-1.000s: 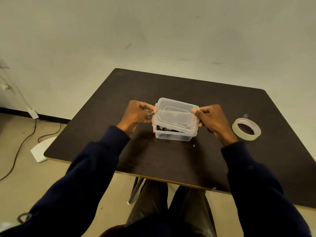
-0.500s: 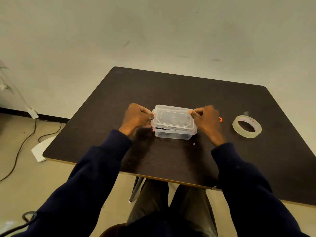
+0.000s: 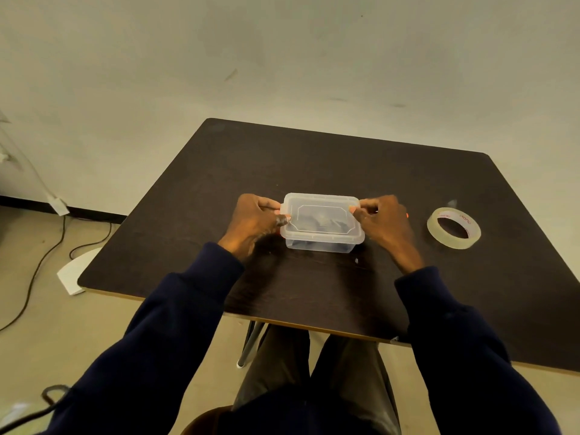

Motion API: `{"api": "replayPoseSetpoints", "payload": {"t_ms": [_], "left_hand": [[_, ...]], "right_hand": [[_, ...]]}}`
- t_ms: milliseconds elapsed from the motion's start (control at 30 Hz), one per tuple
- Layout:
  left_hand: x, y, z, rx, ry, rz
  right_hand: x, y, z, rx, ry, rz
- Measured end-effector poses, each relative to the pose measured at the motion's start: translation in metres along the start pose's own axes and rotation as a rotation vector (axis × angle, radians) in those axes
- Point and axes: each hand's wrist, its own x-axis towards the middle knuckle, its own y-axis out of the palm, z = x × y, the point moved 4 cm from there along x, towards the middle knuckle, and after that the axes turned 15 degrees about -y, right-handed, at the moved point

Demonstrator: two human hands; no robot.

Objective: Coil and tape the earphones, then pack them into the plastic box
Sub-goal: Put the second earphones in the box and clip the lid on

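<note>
Pinching opposite ends of the clear plastic lid, the left hand and right hand seem to be closing the clear rectangular plastic box on the dark counter, dark earphones dimly inside, so packing looks nearly done.

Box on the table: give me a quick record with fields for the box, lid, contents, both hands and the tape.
box: clear plastic, on the table
lid: on the box, flat
contents: dark, unclear through the plastic
left hand: pinches lid's left end
right hand: pinches lid's right end
tape: clear roll, flat, right of the box, untouched
</note>
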Motion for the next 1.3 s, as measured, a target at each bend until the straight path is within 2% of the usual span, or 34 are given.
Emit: {"api": "replayPoseSetpoints", "payload": {"t_ms": [267, 367, 533, 667, 767, 867, 967, 1067, 1133, 1200, 1300], "left_hand": [[0.008, 0.005, 0.004, -0.101, 0.011, 0.007], [0.014, 0.005, 0.011, -0.141, -0.049, 0.039], [0.018, 0.001, 0.018, -0.187, -0.159, 0.122], [0.020, 0.006, 0.004, -0.023, -0.155, 0.287], [0.022, 0.004, -0.007, 0.070, -0.195, 0.332], [0.024, 0.000, -0.013, 0.073, -0.239, 0.340], [0.021, -0.001, -0.015, 0.049, -0.251, 0.292], [0.017, -0.001, -0.015, 0.033, -0.189, 0.144], [0.017, -0.002, -0.014, 0.056, -0.127, 0.053], [0.020, -0.001, -0.012, 0.123, -0.066, -0.015], [0.024, 0.000, -0.014, 0.271, 0.006, -0.106]], "right_hand": [[0.000, 0.002, -0.012, -0.060, 0.033, 0.004], [-0.007, 0.002, -0.016, 0.085, 0.077, -0.084], [-0.022, 0.013, -0.036, 0.505, 0.244, -0.120], [-0.025, 0.015, -0.033, 0.552, 0.268, -0.089], [-0.021, 0.012, -0.032, 0.557, 0.288, -0.012], [-0.016, 0.006, -0.030, 0.483, 0.297, 0.035], [-0.013, 0.000, -0.026, 0.391, 0.286, 0.008], [-0.011, -0.001, -0.024, 0.331, 0.270, -0.059], [-0.009, -0.003, -0.023, 0.160, 0.225, -0.103], [-0.006, -0.004, -0.021, -0.002, 0.183, -0.114], [-0.003, -0.004, -0.017, -0.120, 0.159, -0.091]]}}
